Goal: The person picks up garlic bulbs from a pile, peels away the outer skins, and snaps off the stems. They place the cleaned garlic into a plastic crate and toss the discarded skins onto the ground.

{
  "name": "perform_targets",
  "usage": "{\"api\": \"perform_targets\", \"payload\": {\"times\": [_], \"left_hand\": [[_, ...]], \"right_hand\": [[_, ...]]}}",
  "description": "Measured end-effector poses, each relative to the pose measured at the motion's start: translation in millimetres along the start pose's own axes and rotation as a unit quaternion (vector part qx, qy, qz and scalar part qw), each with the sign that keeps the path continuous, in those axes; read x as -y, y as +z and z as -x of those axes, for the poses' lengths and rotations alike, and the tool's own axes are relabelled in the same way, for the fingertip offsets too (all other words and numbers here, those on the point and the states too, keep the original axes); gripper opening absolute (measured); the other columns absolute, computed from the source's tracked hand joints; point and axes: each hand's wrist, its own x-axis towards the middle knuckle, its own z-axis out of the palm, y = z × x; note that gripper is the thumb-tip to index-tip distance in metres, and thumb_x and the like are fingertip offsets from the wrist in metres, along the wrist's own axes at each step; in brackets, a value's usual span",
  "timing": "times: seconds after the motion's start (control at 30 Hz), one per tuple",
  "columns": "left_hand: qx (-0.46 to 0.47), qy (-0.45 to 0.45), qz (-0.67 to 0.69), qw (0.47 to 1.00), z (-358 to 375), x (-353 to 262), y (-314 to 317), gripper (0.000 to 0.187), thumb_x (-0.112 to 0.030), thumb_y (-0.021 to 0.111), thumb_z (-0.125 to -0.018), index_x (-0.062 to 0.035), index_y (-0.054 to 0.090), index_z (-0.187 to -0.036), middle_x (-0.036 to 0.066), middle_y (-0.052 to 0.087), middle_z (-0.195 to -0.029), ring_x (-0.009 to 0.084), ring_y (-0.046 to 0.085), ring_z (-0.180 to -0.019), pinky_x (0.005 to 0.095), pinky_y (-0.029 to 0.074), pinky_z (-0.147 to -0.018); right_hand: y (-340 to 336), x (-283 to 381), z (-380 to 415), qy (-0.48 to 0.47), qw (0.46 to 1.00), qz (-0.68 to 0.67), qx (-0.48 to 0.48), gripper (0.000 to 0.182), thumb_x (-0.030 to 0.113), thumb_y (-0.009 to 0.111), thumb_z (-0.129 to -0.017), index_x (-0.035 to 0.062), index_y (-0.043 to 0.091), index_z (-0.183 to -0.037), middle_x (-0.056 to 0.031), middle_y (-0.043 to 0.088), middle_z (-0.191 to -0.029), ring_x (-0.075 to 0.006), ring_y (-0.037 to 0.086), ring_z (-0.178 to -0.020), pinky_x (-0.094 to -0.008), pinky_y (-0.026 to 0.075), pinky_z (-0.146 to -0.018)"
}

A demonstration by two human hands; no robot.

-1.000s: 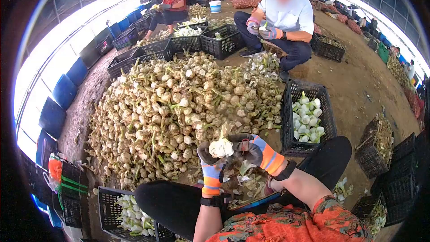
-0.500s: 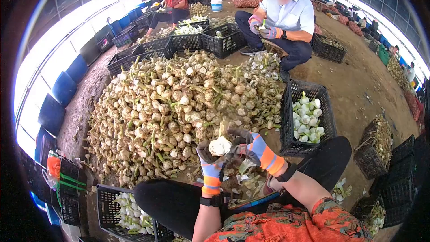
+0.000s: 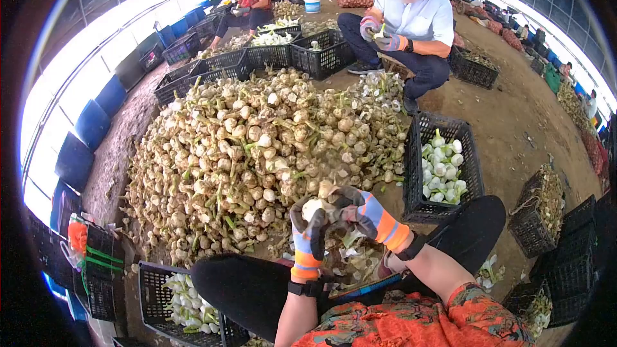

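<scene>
Both my hands wear gloves with grey palms and orange-and-blue striped backs. My left hand (image 3: 308, 234) is closed around a white garlic bulb (image 3: 313, 209) in front of the heap. My right hand (image 3: 366, 213) pinches at the bulb's right side, where a brownish piece of outer skin sticks up; its fingertips partly hide the contact. Just beyond my hands rises a large pile of unpeeled garlic bulbs (image 3: 238, 154), brown with greenish stems. Loose peelings (image 3: 350, 254) lie on the ground below my right wrist.
A black crate (image 3: 443, 122) holding cleaned garlic stands right of the pile; another crate (image 3: 149, 292) is by my left knee. Across the pile a co-worker (image 3: 411, 19) squats with garlic in gloved hands. A crate of peelings (image 3: 536, 209) stands far right. Blue barrels (image 3: 93, 122) line the left.
The garlic bulb has turned in my hands, and loosened brown skin now stands at its top right. My left hand has shifted slightly right and my fingers have closed further over the bulb.
</scene>
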Motion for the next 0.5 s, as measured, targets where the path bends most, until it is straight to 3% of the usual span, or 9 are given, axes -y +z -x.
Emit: {"api": "perform_targets", "payload": {"times": [0.1, 0.13, 0.23, 0.27, 0.3, 0.37, 0.4, 0.43, 0.5], "left_hand": [[0.008, -0.014, 0.119, 0.993, 3, -6, 3, 0.039, -0.013, 0.058, -0.083, -0.0069, 0.04, -0.117, 0.01, 0.05, -0.105, 0.0187, 0.055, -0.092, 0.0327, 0.051, -0.076], [0.004, 0.005, 0.086, 0.996, 6, -6, 7, 0.038, -0.025, 0.054, -0.086, -0.0059, 0.041, -0.117, 0.011, 0.054, -0.103, 0.0205, 0.058, -0.089, 0.0305, 0.049, -0.075], [-0.004, 0.015, -0.004, 1.0, 7, -3, 11, 0.04, -0.029, 0.053, -0.087, -0.0048, 0.041, -0.116, 0.011, 0.053, -0.104, 0.0205, 0.055, -0.094, 0.031, 0.048, -0.079], [0.001, 0.072, -0.054, 0.996, 4, 4, 7, 0.045, -0.024, 0.06, -0.083, -0.0039, 0.038, -0.117, 0.01, 0.051, -0.107, 0.0197, 0.051, -0.099, 0.0307, 0.045, -0.083], [0.002, 0.071, -0.054, 0.996, -3, 15, -1, 0.045, -0.024, 0.06, -0.083, -0.0039, 0.038, -0.117, 0.01, 0.051, -0.107, 0.0197, 0.051, -0.099, 0.0307, 0.045, -0.083], [-0.023, 0.206, -0.155, 0.966, -13, 33, -14, 0.054, -0.014, 0.068, -0.075, -0.0035, 0.037, -0.117, 0.008, 0.048, -0.109, 0.0191, 0.049, -0.101, 0.0301, 0.043, -0.086], [-0.021, 0.2, -0.145, 0.969, -13, 30, -13, 0.067, -0.008, 0.075, -0.064, -0.0039, 0.036, -0.118, 0.008, 0.047, -0.109, 0.019, 0.05, -0.1, 0.031, 0.043, -0.086], [-0.02, 0.199, -0.146, 0.969, -14, 32, -12, 0.067, -0.008, 0.075, -0.064, -0.0039, 0.036, -0.118, 0.008, 0.047, -0.109, 0.019, 0.05, -0.1, 0.031, 0.043, -0.086], [-0.014, 0.248, -0.12, 0.961, -16, 37, -12, 0.071, -0.011, 0.079, -0.059, -0.0038, 0.037, -0.116, 0.008, 0.047, -0.108, 0.0189, 0.05, -0.099, 0.0311, 0.044, -0.086]], "right_hand": [[-8, 10, 1, 0.035, 0.998, -0.053, 0.023, 0.065, 0.022, 0.072, -0.072, -0.0007, 0.04, -0.125, -0.0039, 0.059, -0.09, -0.0106, 0.052, -0.065, -0.0253, 0.043, -0.056], [-13, 11, 1, 0.008, 0.999, -0.013, 0.034, 0.06, 0.021, 0.07, -0.074, -0.0012, 0.042, -0.123, -0.0027, 0.058, -0.088, -0.0099, 0.051, -0.064, -0.0247, 0.045, -0.057], [-33, 8, -4, 0.048, 0.999, -0.013, 0.009, 0.055, 0.02, 0.069, -0.075, -0.0011, 0.045, -0.12, -0.0026, 0.058, -0.088, -0.0107, 0.053, -0.067, -0.0254, 0.047, -0.06], [-32, 8, -4, 0.049, 0.998, 0.007, -0.024, 0.05, 0.016, 0.068, -0.075, -0.0013, 0.048, -0.118, -0.0043, 0.059, -0.092, -0.0132, 0.058, -0.076, -0.0273, 0.05, -0.065], [-25, 7, -6, 0.048, 0.998, 0.007, -0.025, 0.05, 0.016, 0.068, -0.075, -0.0013, 0.048, -0.118, -0.0043, 0.059, -0.092, -0.0132, 0.058, -0.076, -0.0273, 0.05, -0.065], [-10, -1, -6, 0.025, 0.994, 0.08, -0.066, 0.045, 0.012, 0.064, -0.076, -0.0018, 0.048, -0.116, -0.007, 0.06, -0.097, -0.0166, 0.061, -0.083, -0.0297, 0.051, -0.071], [-42, -30, -15, -0.001, 1.0, -0.011, -0.01, 0.039, 0.006, 0.059, -0.078, -0.0017, 0.049, -0.115, -0.0088, 0.06, -0.101, -0.0184, 0.062, -0.084, -0.0296, 0.051, -0.072], [-60, -49, -18, -0.002, 1.0, -0.012, -0.011, 0.039, 0.006, 0.059, -0.078, -0.0017, 0.049, -0.115, -0.0088, 0.06, -0.101, -0.0184, 0.062, -0.084, -0.0296, 0.051, -0.072], [-67, -66, -23, -0.007, 0.961, 0.212, -0.179, 0.037, 0.002, 0.055, -0.079, -0.0017, 0.05, -0.115, -0.009, 0.06, -0.099, -0.0185, 0.062, -0.08, -0.0286, 0.051, -0.071]]}}
